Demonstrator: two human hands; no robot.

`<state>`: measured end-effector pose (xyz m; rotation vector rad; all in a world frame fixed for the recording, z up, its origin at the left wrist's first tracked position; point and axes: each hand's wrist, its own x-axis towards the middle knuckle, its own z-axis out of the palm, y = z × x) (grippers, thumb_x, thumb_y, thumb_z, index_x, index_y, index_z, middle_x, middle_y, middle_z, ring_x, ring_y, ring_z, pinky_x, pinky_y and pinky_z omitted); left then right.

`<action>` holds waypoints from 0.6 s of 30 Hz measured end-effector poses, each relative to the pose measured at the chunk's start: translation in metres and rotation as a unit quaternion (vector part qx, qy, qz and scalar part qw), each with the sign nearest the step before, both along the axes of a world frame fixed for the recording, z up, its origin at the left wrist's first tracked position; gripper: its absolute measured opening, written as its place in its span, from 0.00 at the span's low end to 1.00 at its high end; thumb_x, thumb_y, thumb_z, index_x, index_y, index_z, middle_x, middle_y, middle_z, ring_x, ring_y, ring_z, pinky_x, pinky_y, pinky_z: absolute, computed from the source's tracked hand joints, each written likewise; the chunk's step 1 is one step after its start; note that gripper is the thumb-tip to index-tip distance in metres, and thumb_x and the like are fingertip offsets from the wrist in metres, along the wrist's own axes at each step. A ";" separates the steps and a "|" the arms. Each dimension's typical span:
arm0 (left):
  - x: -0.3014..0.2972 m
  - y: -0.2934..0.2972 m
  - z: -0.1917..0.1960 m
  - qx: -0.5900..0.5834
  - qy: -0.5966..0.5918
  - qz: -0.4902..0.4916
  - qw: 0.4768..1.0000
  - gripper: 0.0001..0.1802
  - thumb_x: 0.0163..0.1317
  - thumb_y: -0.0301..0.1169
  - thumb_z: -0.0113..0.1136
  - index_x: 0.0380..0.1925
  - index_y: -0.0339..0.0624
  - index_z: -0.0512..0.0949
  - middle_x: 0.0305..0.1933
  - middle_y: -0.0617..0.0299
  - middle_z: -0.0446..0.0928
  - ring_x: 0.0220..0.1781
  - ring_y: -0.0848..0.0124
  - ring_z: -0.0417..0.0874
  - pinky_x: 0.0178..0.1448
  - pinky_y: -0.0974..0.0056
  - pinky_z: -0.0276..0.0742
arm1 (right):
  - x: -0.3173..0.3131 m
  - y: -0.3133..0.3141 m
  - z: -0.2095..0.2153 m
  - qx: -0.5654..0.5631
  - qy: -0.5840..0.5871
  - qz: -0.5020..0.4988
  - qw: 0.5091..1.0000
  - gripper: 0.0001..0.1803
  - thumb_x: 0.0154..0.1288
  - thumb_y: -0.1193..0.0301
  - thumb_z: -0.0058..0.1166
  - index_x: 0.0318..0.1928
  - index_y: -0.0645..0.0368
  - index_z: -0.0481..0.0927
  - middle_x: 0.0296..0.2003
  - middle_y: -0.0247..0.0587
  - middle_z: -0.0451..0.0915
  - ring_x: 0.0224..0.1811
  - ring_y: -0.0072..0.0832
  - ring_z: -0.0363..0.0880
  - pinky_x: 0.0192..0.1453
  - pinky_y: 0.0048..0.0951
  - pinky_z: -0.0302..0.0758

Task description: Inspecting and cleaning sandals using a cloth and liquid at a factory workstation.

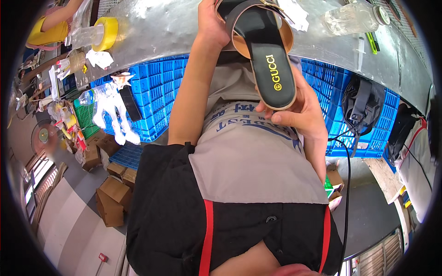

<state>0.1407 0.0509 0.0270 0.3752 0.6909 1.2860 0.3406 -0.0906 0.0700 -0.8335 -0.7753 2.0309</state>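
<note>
Sandal (266, 53) between both hands, insole turned up

Handling looks like the step in hand: one black-soled sandal is held out in front of the grey apron (258, 170), at the near edge of the metal workbench (161, 27), its insole facing the wearer. Its strap end points away; its heel end points back toward the body.

The right hand (306, 108) is closed around the heel end, thumb near the rim and fingers behind. The left hand (214, 25) is curled at the strap end, against the side — its fingers pass out of sight, so I cannot tell how tightly they are closed.

Judging from this hold, turning or setting down the sandal would call for steady support at the heel while the left hand keeps clear of the buckle (272, 5). The bench also bears a glass jar (352, 19) and a yellow tape roll (107, 34) — both well apart from the sandal.
</note>
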 end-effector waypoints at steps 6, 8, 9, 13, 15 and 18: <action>-0.032 -0.051 -0.001 0.067 -0.216 0.024 0.974 0.38 0.73 0.56 0.30 0.63 0.34 0.69 0.71 0.39 0.64 0.74 0.47 0.64 0.76 0.41 0.59 | 0.017 -0.006 -0.008 0.035 0.049 -0.215 0.975 0.37 0.62 0.60 0.62 0.67 0.66 0.65 0.46 0.47 0.81 0.38 0.29 0.82 0.35 0.30 0.79; -0.044 -0.081 -0.009 0.124 -0.284 0.056 0.949 0.32 0.75 0.55 0.31 0.56 0.41 0.72 0.67 0.40 0.69 0.73 0.43 0.63 0.74 0.39 0.62 | 0.024 0.009 -0.020 0.030 0.081 -0.258 0.962 0.24 0.71 0.60 0.52 0.60 0.62 0.71 0.43 0.41 0.81 0.42 0.26 0.81 0.43 0.29 0.77; -0.040 -0.091 -0.005 0.139 -0.206 0.006 0.969 0.30 0.75 0.53 0.33 0.55 0.41 0.72 0.68 0.40 0.67 0.73 0.44 0.64 0.74 0.41 0.63 | 0.013 0.020 -0.019 -0.003 0.059 -0.325 0.944 0.23 0.73 0.59 0.50 0.60 0.61 0.72 0.46 0.42 0.81 0.45 0.28 0.80 0.48 0.30 0.76; 0.011 -0.141 0.030 0.012 0.021 -0.004 1.000 0.29 0.74 0.48 0.37 0.60 0.35 0.69 0.70 0.45 0.65 0.71 0.57 0.68 0.75 0.53 0.62 | -0.016 0.041 -0.001 -0.075 0.004 -0.320 0.944 0.21 0.76 0.56 0.49 0.56 0.60 0.76 0.50 0.42 0.82 0.49 0.29 0.82 0.53 0.32 0.78; 0.017 -0.152 0.027 0.033 0.086 -0.043 0.995 0.31 0.73 0.51 0.40 0.60 0.34 0.68 0.66 0.48 0.68 0.68 0.60 0.70 0.74 0.56 0.62 | -0.007 0.048 -0.001 -0.072 0.014 -0.286 0.956 0.21 0.76 0.56 0.49 0.55 0.61 0.77 0.45 0.42 0.84 0.43 0.28 0.84 0.49 0.31 0.80; -0.008 -0.136 0.013 0.251 0.317 -0.212 0.890 0.26 0.74 0.45 0.42 0.58 0.32 0.72 0.60 0.54 0.73 0.64 0.62 0.73 0.71 0.58 0.62 | 0.014 0.054 0.022 0.023 -0.063 -0.226 0.972 0.22 0.73 0.60 0.52 0.55 0.67 0.76 0.46 0.42 0.82 0.46 0.28 0.81 0.54 0.29 0.75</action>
